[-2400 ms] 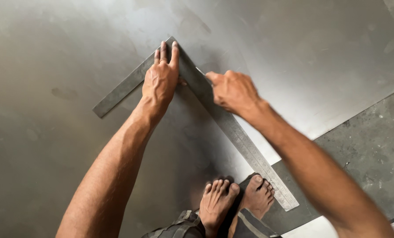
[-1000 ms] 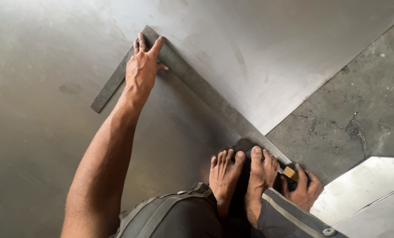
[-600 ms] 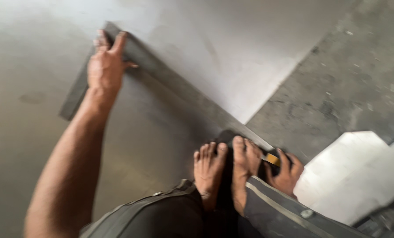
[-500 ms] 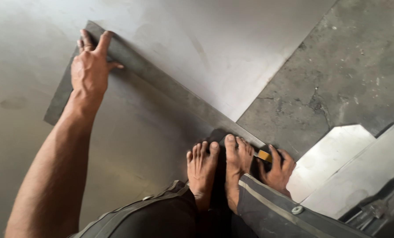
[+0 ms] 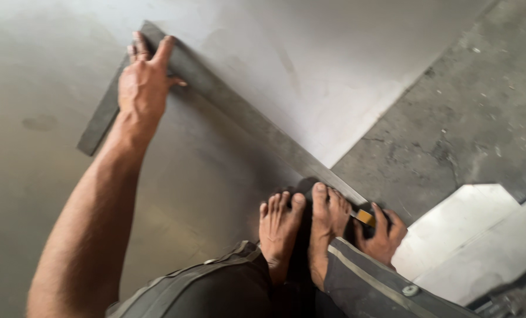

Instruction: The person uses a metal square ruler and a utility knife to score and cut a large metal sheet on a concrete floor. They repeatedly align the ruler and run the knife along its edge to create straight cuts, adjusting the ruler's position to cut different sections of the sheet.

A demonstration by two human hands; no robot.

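A large steel framing square lies flat on a grey metal sheet. My left hand presses flat on the square's corner, fingers spread along it. My right hand is down by my feet at the square's near end, closed around a small yellow and black tool. My two bare feet stand on the sheet between the hands, and my dark trouser legs partly hide the right wrist.
Rough concrete floor lies beyond the sheet's right edge. A lighter cut metal piece rests on the floor at the lower right, with a dark object at the bottom right corner.
My right hand left the square's long arm and dropped beside my feet, now gripping the small yellow tool. My left hand stayed on the corner while the view shifted.
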